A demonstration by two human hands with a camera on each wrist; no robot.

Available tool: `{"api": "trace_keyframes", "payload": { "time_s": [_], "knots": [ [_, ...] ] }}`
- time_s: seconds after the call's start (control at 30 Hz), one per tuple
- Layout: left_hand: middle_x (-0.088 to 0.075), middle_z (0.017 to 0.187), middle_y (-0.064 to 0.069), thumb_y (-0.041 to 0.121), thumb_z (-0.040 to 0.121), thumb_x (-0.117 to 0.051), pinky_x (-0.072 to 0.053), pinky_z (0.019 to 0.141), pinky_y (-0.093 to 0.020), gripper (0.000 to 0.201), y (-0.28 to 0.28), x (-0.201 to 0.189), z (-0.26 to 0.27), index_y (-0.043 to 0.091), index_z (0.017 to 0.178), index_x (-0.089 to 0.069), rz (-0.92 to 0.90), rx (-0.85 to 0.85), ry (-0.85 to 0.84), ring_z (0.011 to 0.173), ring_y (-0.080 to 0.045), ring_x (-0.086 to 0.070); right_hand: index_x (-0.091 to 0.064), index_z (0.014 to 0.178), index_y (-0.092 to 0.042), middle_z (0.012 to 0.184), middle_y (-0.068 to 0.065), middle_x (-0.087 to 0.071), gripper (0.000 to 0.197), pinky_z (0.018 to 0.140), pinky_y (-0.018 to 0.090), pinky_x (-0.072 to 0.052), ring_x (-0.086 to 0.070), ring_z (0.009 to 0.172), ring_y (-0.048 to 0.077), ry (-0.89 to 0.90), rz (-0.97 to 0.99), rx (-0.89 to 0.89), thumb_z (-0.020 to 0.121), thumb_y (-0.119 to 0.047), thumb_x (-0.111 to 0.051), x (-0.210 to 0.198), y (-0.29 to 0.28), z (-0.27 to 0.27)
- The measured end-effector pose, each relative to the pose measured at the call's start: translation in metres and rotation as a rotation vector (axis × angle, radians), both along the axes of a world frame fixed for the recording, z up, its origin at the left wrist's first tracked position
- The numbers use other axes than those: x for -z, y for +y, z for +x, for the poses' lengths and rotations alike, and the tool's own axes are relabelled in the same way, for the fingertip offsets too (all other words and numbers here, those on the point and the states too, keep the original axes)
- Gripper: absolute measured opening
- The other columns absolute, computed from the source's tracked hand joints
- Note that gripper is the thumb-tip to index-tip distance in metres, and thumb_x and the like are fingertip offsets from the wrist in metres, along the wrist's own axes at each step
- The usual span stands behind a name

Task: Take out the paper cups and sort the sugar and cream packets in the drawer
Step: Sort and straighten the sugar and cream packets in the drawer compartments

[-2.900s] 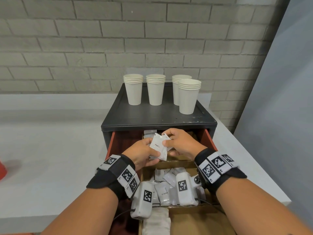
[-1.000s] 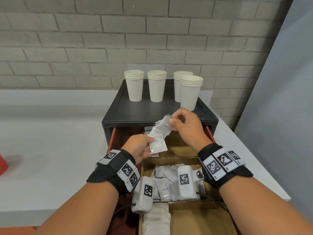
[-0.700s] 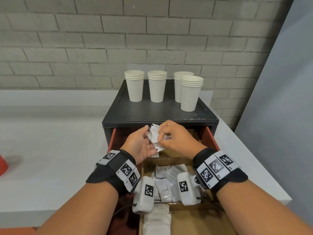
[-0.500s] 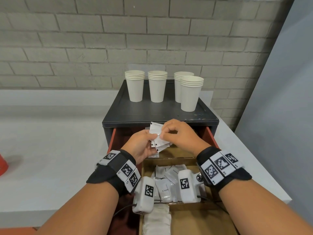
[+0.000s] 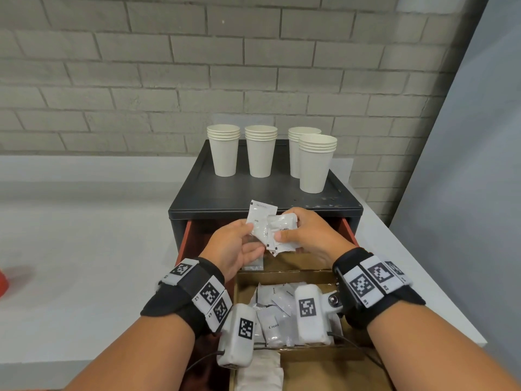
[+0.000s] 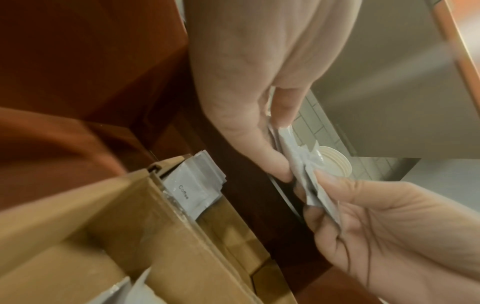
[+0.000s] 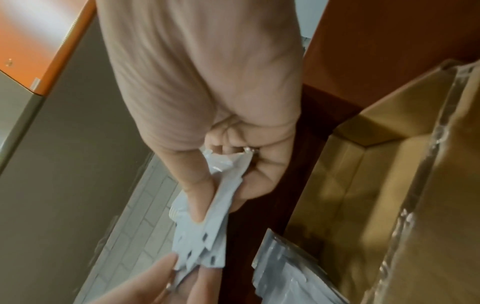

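Observation:
Both hands hold a small bundle of white packets [image 5: 266,228] above the open drawer [image 5: 348,231]. My left hand [image 5: 253,238] pinches the bundle from the left, and my right hand [image 5: 284,228] pinches it from the right, thumb on top. One packet sticks up behind the others. In the left wrist view the left hand [image 6: 285,156] grips the packets [image 6: 303,170] edge-on. In the right wrist view the right hand [image 7: 221,195] pinches the fanned packets [image 7: 205,236]. Several stacks of white paper cups [image 5: 224,149] stand on the black cabinet top [image 5: 253,193].
Cardboard dividers [image 5: 282,273] split the drawer. The middle compartment holds loose white packets [image 5: 275,314]. A stack of packets marked "Coffee" [image 6: 192,191] stands in the back compartment's left corner. White napkins [image 5: 260,371] lie nearest me. A brick wall is behind, white counter on both sides.
A second ago my right hand held one packet lifted apart from the left hand's packet. It has come back down, and both hands now hold the packets together as one bundle.

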State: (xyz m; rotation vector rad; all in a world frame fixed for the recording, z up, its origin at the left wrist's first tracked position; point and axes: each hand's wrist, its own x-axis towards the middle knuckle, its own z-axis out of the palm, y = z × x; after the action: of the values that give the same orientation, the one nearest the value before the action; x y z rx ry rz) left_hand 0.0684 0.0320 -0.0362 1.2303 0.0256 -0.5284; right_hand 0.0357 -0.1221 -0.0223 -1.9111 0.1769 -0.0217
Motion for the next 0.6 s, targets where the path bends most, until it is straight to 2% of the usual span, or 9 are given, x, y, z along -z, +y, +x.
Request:
{"api": "trace_keyframes", "payload": {
  "time_s": [0.17, 0.3, 0.4, 0.53, 0.6],
  "knots": [
    [-0.069, 0.103, -0.008, 0.013, 0.097, -0.048, -0.053, 0.063, -0.022, 0.019, 0.003, 0.0044, 0.0041, 0.013, 0.112, -0.059, 0.076, -0.056, -0.056, 0.085, -0.014, -0.067, -0.052, 0.104, -0.024, 0.11, 0.005, -0.059, 0.031, 0.085, 0.033, -0.054, -0.058, 0.103, 0.021, -0.094, 0.117, 0.065, 0.085, -0.003, -0.065, -0.0005, -0.0086, 0.0015],
    [-0.067, 0.097, -0.003, 0.006, 0.094, -0.05, -0.049, 0.067, -0.023, 0.019, 0.0044, 0.0062, 0.0052, 0.018, 0.096, -0.064, 0.101, -0.089, -0.092, 0.085, -0.011, -0.062, -0.055, 0.107, -0.023, 0.112, 0.007, -0.06, 0.028, 0.084, 0.031, -0.053, -0.059, 0.103, 0.021, -0.104, 0.287, 0.017, 0.089, -0.002, -0.058, -0.001, -0.0091, 0.0001],
    [-0.065, 0.096, -0.007, 0.004, 0.094, -0.049, -0.049, 0.064, -0.024, 0.022, 0.0055, 0.006, 0.0054, 0.017, 0.089, -0.066, 0.116, -0.145, -0.076, 0.087, -0.016, -0.06, -0.056, 0.103, -0.024, 0.115, 0.006, -0.061, 0.025, 0.085, 0.032, -0.052, -0.059, 0.106, 0.022, -0.126, 0.43, 0.023, 0.091, -0.002, -0.055, -0.0024, -0.0095, 0.0002],
    [-0.065, 0.082, -0.008, 0.0, 0.095, -0.044, -0.051, 0.055, -0.019, 0.028, 0.004, 0.0058, 0.004, 0.014, 0.084, -0.065, 0.176, -0.148, -0.106, 0.066, -0.014, -0.059, -0.058, 0.101, -0.021, 0.104, 0.002, -0.065, 0.021, 0.08, 0.032, -0.054, -0.062, 0.097, 0.018, -0.088, 0.587, 0.032, 0.092, -0.003, -0.053, -0.0035, -0.0109, 0.0005],
    [-0.067, 0.084, -0.01, -0.002, 0.094, -0.044, -0.051, 0.056, -0.019, 0.028, 0.0029, 0.0047, 0.0019, 0.012, 0.086, -0.066, 0.207, -0.125, -0.135, 0.066, -0.014, -0.059, -0.059, 0.11, -0.013, 0.108, 0.007, -0.066, 0.023, 0.083, 0.035, -0.054, -0.063, 0.101, 0.022, 0.01, 0.577, -0.032, 0.091, -0.002, -0.054, -0.0013, -0.0076, 0.001]
  ]
}}
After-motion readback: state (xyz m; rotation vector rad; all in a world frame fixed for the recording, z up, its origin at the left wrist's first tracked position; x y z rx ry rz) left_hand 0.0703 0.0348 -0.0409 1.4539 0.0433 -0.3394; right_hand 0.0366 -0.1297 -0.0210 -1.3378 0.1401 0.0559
